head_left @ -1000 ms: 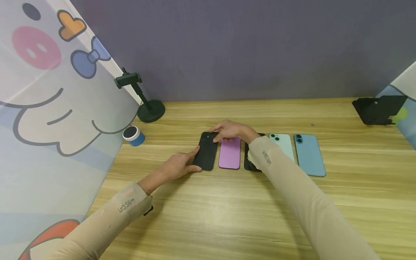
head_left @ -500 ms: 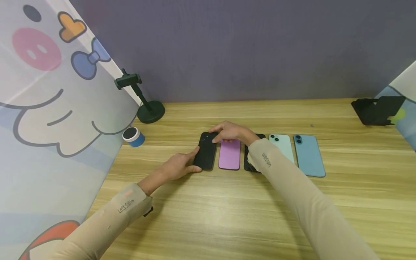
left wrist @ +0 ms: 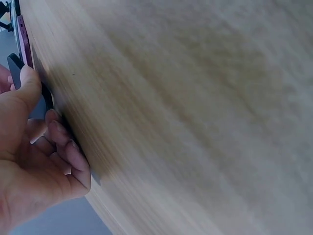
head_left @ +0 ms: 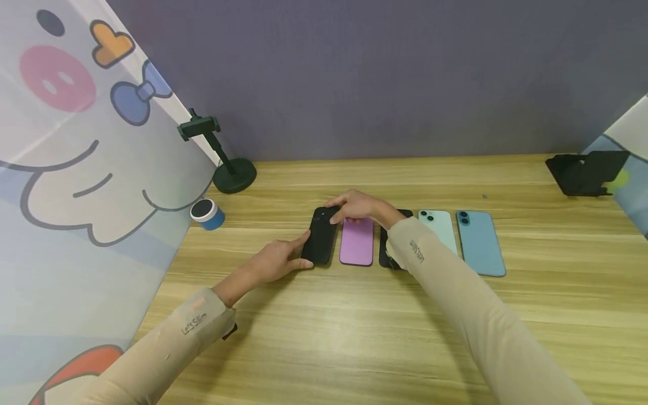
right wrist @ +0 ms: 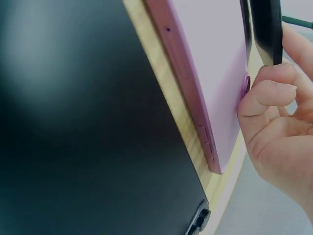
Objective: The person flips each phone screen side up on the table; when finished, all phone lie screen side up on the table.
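A row of phones lies back up on the wooden table. At its left end, both hands hold a black phone (head_left: 320, 239). My left hand (head_left: 275, 257) grips it at the lower left, fingers along the left side and thumb at the near edge. My right hand (head_left: 356, 206) pinches its top right corner, reaching over the upper end of the pink phone (head_left: 357, 244). In the right wrist view, thumb and fingers meet at the end of the held black phone (right wrist: 267, 29), which stands above the pink one. In the left wrist view, the left thumb (left wrist: 30, 87) presses its edge.
Right of the pink phone lie a second black phone (head_left: 386, 247), partly under the right sleeve, a pale green phone (head_left: 441, 225) and a blue phone (head_left: 481, 242). A dark phone stand (head_left: 235, 175) and a blue-and-white jar (head_left: 211, 216) stand left; a black holder (head_left: 587, 173) sits far right.
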The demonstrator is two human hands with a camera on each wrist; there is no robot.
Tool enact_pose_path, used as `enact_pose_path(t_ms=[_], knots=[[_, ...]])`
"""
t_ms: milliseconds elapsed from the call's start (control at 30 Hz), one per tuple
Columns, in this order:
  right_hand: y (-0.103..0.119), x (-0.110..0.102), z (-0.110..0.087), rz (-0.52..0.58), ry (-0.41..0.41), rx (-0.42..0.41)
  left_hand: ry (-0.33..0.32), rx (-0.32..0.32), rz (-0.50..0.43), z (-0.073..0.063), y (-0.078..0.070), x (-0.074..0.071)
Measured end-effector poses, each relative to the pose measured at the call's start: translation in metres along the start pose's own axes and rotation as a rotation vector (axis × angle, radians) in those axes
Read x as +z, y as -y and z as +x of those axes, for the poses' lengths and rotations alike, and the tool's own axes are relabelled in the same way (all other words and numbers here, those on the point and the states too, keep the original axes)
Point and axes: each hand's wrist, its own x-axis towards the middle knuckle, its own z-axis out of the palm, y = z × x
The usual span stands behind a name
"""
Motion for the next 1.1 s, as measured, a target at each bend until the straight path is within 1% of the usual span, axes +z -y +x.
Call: enact_pose_path(t_ms=[167,300,400,567,700,900,1100], knots=[[0.002,-0.002,-0.002,0.004,0.001,0.009,-0.027,-0.005,0.03,0.0,-0.003,0.001],[0.003,-0.002,-0.003,0.005,-0.005,0.011,-0.055,-0.027,0.077,-0.001,-0.01,0.001],[0.003,-0.003,-0.003,0.007,-0.005,0.01,-0.079,-0.026,0.103,-0.001,-0.016,0.004],[0.002,-0.002,-0.003,0.008,-0.001,0.016,-0.131,0.011,0.092,0.002,-0.025,0.011],[0.002,-0.001,-0.002,0.015,-0.005,0.02,-0.171,0.041,0.097,0.005,-0.032,0.013],[0.003,-0.002,-0.003,0.019,-0.018,0.027,-0.182,0.055,0.108,0.009,-0.039,0.014],[0.002,-0.001,-0.004,0.035,-0.01,0.025,-0.164,0.077,0.106,0.01,-0.039,0.013]])
